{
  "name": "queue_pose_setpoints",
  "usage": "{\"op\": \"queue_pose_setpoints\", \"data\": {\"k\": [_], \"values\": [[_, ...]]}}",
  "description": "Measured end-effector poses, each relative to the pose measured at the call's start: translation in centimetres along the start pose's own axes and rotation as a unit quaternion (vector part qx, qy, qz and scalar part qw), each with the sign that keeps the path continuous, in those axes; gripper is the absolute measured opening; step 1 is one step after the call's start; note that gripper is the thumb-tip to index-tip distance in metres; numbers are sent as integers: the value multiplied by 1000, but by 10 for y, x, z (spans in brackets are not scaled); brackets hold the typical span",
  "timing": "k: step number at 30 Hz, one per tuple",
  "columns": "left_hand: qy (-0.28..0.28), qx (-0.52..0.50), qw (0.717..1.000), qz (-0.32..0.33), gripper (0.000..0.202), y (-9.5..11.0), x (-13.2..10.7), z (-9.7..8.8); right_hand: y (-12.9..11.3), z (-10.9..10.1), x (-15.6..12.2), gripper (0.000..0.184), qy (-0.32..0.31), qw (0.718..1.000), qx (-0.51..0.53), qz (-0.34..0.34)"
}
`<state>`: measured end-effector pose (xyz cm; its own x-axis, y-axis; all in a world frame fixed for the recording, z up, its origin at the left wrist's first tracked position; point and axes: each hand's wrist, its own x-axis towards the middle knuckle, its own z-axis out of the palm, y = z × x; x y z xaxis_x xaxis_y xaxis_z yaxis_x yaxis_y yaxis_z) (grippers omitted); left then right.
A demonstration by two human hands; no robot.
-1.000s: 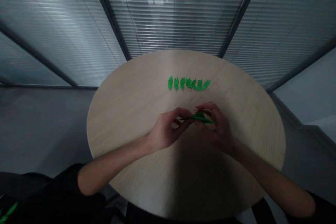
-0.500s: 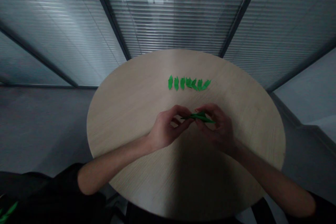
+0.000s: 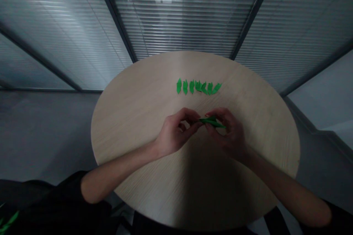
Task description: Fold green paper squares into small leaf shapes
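Note:
Between my two hands is a folded piece of green paper [image 3: 211, 121], thin and pointed, held above the near half of the table. My left hand [image 3: 176, 132] pinches its left end between thumb and fingertips. From the other side, my right hand [image 3: 230, 132] grips it with thumb and fingers, and its pointed right end shows in front of the palm. Beyond the hands, several small folded green paper pieces [image 3: 192, 87] lie in a row on the table. The ones toward the right touch or overlap.
The round wooden table [image 3: 132, 102] stands close to glass panels with blinds [image 3: 182, 33]. Something green [image 3: 9, 222] shows at the lower left, against dark fabric. A dark shadow falls over the table's near part.
My left fingers have shifted slightly on the folded paper, so less of its left end sticks out between them. The row of green pieces stays as it was.

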<state>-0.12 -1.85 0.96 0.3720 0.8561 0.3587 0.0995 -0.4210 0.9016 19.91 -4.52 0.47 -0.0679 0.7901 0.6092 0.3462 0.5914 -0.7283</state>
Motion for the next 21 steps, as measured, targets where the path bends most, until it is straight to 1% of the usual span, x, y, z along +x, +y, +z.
{"op": "queue_pose_setpoints", "data": {"k": [4, 8, 12, 21], "values": [[5, -26, 999, -21, 20, -1, 1, 0, 1, -1, 1, 26, 9, 1000, -2, 6], [3, -5, 1000, -9, 24, 0, 1, -1, 1, -1, 1, 28, 18, 1000, -9, 17], [8, 13, 1000, 0, 22, 0, 0, -2, 1, -1, 1, 27, 26, 999, -13, 28], [3, -32, 999, -43, 19, -2, 2, -1, 0, -2, 2, 26, 42, 998, -21, 41]]}}
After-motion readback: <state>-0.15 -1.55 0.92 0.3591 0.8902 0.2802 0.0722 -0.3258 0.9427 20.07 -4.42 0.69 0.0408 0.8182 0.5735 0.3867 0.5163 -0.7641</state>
